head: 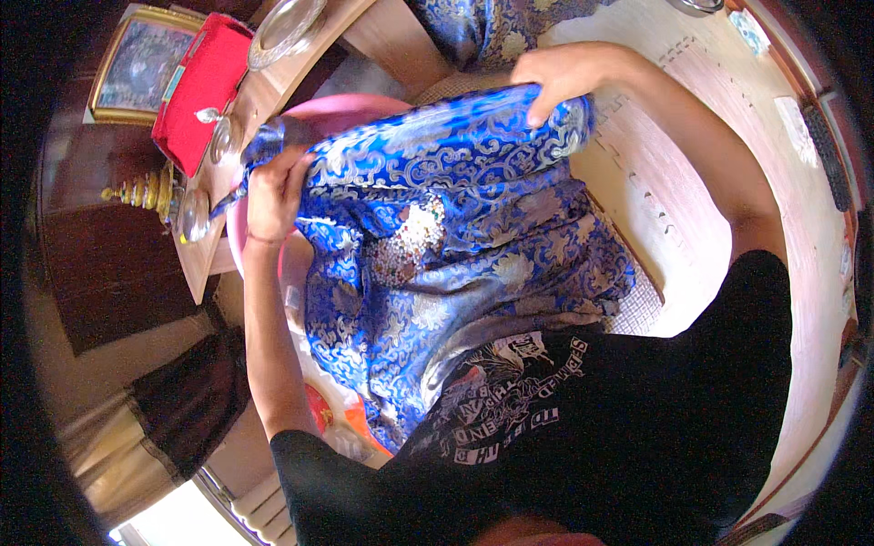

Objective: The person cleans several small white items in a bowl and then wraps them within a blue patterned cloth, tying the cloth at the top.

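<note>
A blue brocade cloth (478,246) with silvery scroll and flower patterns lies spread over my lap. My left hand (273,194) grips its raised far edge at the left, beside a dangling blue strip of the cloth (232,194). At the right end of that same edge, my right hand (556,78) pinches the fabric with the thumb on the near face. The edge between them is stretched and slightly blurred. In a hollow of the cloth sits a heap of small pale beads or grains (413,239), mixed with a few coloured ones.
Behind the cloth stands a pink basin (355,106). On a wooden table (273,85) at the left are a silvery plate (287,31), a red case (205,89), a framed picture (143,65) and a tiered golden ornament (143,194). More patterned brocade (478,27) appears at the top.
</note>
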Demonstrator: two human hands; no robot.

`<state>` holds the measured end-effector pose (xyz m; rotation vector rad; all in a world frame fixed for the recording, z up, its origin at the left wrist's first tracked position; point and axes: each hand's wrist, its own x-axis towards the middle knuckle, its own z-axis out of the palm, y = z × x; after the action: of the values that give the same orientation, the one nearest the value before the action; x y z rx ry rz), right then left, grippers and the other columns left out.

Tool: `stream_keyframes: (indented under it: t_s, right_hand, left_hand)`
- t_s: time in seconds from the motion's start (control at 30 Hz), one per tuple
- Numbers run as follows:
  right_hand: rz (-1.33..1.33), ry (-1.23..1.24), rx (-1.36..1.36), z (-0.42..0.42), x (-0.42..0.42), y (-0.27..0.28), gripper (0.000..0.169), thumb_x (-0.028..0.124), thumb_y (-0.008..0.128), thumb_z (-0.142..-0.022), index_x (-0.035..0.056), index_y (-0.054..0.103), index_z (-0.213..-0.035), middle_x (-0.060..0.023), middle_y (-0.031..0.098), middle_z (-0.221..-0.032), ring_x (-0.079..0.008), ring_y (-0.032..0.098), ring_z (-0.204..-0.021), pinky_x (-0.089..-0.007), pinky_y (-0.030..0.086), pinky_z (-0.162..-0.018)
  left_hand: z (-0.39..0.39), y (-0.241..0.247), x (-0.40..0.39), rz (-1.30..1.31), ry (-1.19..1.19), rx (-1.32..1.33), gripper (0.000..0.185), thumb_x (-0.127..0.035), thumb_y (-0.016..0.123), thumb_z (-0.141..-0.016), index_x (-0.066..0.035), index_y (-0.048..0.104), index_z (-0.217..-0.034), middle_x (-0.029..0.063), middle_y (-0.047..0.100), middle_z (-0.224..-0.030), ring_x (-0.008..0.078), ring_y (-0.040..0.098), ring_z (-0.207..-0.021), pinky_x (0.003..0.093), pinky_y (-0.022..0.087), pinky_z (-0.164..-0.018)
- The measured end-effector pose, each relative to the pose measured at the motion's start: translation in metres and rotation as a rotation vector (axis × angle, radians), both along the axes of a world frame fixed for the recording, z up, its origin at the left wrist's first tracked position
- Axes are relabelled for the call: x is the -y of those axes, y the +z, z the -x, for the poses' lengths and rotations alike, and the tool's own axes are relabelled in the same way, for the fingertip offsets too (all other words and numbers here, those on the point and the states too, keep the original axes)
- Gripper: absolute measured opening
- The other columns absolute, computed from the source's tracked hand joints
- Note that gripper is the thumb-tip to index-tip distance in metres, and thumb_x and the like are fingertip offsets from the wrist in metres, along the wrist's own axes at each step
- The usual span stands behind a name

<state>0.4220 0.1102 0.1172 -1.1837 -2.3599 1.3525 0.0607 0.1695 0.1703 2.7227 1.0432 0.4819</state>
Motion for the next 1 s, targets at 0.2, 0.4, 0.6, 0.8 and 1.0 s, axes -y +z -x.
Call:
stream_keyframes:
  t_s: [0.2,0.4,0.6,0.8,1.0]
  right_hand:
    - [0.041,-0.105,-0.016,-0.039,0.021,0.031,0.029,0.023,0.065,-0.063,-0.0031,0.056,-0.073,-0.0078,0.057,-0.079,-0.0117,0.051,-0.071,-0.0262,0.040,-0.060]
    - [-0.174,-0.164,0.086,-0.038,0.034,0.054,0.037,0.033,0.060,-0.068,-0.0007,0.052,-0.082,-0.0089,0.050,-0.082,-0.0161,0.047,-0.079,-0.0282,0.038,-0.070]
    - [-0.364,-0.701,-0.352,-0.110,0.119,0.013,0.061,0.049,0.057,-0.067,0.0025,0.051,-0.106,-0.0111,0.048,-0.105,-0.0229,0.044,-0.101,-0.0347,0.034,-0.087]
    - [-0.005,-0.920,-1.014,-0.060,0.071,0.048,0.036,0.028,0.042,-0.085,0.0022,0.047,-0.110,-0.0080,0.055,-0.102,-0.0168,0.054,-0.090,-0.0296,0.043,-0.081]
    - [-0.180,-0.921,-0.980,-0.028,-0.004,0.045,0.065,0.026,0.060,-0.074,0.0026,0.029,-0.126,-0.0103,0.038,-0.124,-0.0207,0.040,-0.110,-0.0317,0.032,-0.093]
  left_hand:
    - [-0.008,-0.007,-0.006,0.072,0.019,0.061,0.012,-0.011,0.053,-0.079,0.000,0.056,-0.081,0.0128,0.056,-0.067,0.0147,0.052,-0.057,0.0260,0.041,-0.056]
    - [0.013,-0.018,0.005,0.036,0.057,0.082,0.013,-0.011,0.050,-0.080,-0.002,0.057,-0.078,0.0127,0.058,-0.073,0.0206,0.055,-0.063,0.0312,0.043,-0.058]
    - [0.058,-0.020,-0.001,-0.117,-0.094,-0.117,0.025,-0.023,0.057,-0.073,-0.004,0.055,-0.090,0.0139,0.051,-0.097,0.0302,0.046,-0.095,0.0367,0.038,-0.082]
    - [0.121,-0.032,-0.049,-0.579,0.425,0.172,0.035,-0.015,0.059,-0.070,-0.007,0.049,-0.103,0.0144,0.047,-0.105,0.0327,0.043,-0.099,0.0376,0.035,-0.085]
    - [0.127,-0.046,-0.071,-0.404,0.407,0.300,0.016,-0.014,0.055,-0.072,-0.009,0.055,-0.087,0.0149,0.055,-0.083,0.0306,0.053,-0.082,0.0378,0.042,-0.072]
